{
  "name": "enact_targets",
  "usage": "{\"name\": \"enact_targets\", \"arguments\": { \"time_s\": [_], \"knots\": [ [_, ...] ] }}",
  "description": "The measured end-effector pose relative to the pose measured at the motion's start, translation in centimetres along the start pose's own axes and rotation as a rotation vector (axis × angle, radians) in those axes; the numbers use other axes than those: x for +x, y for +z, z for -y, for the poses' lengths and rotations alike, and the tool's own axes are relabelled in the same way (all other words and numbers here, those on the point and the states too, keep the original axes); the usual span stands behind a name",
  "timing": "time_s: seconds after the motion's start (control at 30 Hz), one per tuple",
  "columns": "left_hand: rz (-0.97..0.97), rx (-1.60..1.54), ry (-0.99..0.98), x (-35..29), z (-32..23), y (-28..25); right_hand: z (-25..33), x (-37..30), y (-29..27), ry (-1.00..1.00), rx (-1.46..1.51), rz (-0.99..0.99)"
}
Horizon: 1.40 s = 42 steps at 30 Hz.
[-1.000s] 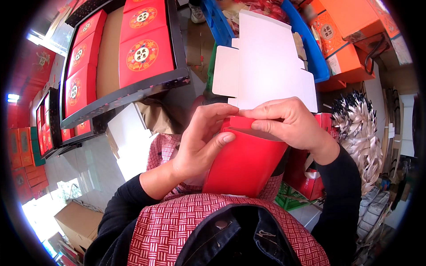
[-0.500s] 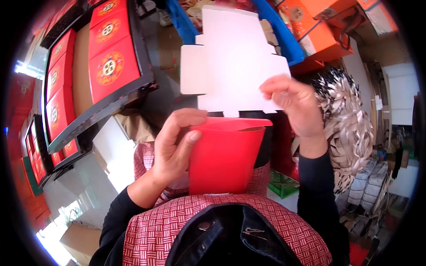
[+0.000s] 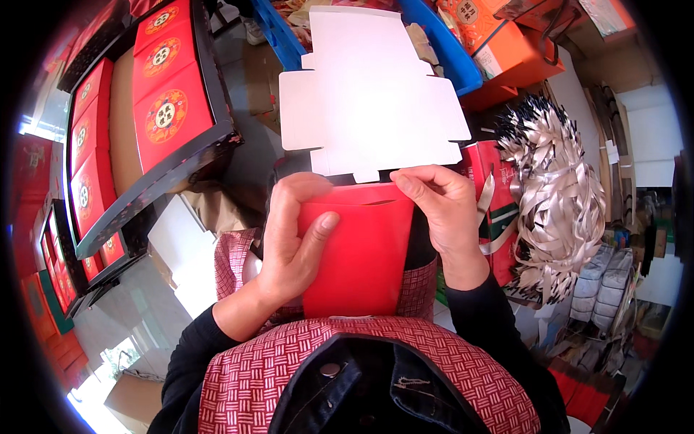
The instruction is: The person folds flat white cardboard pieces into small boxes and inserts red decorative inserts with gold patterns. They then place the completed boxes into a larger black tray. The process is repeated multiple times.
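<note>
Upright before my apron stands a red cardboard box (image 3: 356, 253), its top edge bent over with a narrow slit under it. My left hand (image 3: 298, 235) is closed round its upper left side, thumb on the front face and fingers over the top. At the upper right corner, my right hand (image 3: 444, 206) pinches the edge of the box between thumb and fingertips. Just beyond lies a white die-cut cardboard sheet (image 3: 376, 94), flat, with tabs along its sides. Whether the sheet joins the red box cannot be seen.
Left, a black-rimmed tray (image 3: 163, 170) holds several red boxes (image 3: 170, 116). A blue crate (image 3: 452, 54) stands beyond the sheet, with orange boxes (image 3: 524, 61) beside it. At right hangs a bundle of pale ribbons (image 3: 560, 202) near a red carton (image 3: 491, 170).
My right hand has come down and left from the white sheet's edge to the red box's upper right corner. The left hand keeps its hold. The whole view has shifted slightly.
</note>
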<state>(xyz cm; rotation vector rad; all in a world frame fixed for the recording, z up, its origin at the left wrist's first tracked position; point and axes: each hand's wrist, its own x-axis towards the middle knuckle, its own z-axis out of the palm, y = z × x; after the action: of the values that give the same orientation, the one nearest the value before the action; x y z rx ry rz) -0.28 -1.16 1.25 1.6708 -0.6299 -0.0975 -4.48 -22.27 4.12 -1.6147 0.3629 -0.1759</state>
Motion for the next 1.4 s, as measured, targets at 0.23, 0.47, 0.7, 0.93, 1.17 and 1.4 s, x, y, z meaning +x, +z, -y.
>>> {"name": "enact_targets", "arguments": {
  "time_s": [0.23,0.47,0.7,0.93,1.17,1.4],
  "knots": [
    [0.031,0.1,0.04,0.2,-0.7,0.2,0.3,0.3,0.1,-0.019,-0.14,-0.017],
    [-0.001,0.083,0.048,-0.2,0.0,0.2,0.0,-1.4,1.6,-0.154,-0.164,-0.1],
    [0.088,-0.408,-0.188,0.1,0.3,-0.6,-1.1,-2.5,1.0,-0.345,-0.14,-0.041],
    [0.115,-0.233,0.004,0.3,1.4,-0.7,-2.1,-2.3,2.0,-0.45,-0.178,0.056],
    [0.122,-0.193,-0.019,0.7,1.3,-0.4,-2.3,-2.4,1.7,-0.404,-0.155,0.108],
    [0.053,-0.416,-0.162,0.5,1.9,-0.5,-1.3,-1.6,-1.0,-0.472,-0.151,0.234]
  ]
}}
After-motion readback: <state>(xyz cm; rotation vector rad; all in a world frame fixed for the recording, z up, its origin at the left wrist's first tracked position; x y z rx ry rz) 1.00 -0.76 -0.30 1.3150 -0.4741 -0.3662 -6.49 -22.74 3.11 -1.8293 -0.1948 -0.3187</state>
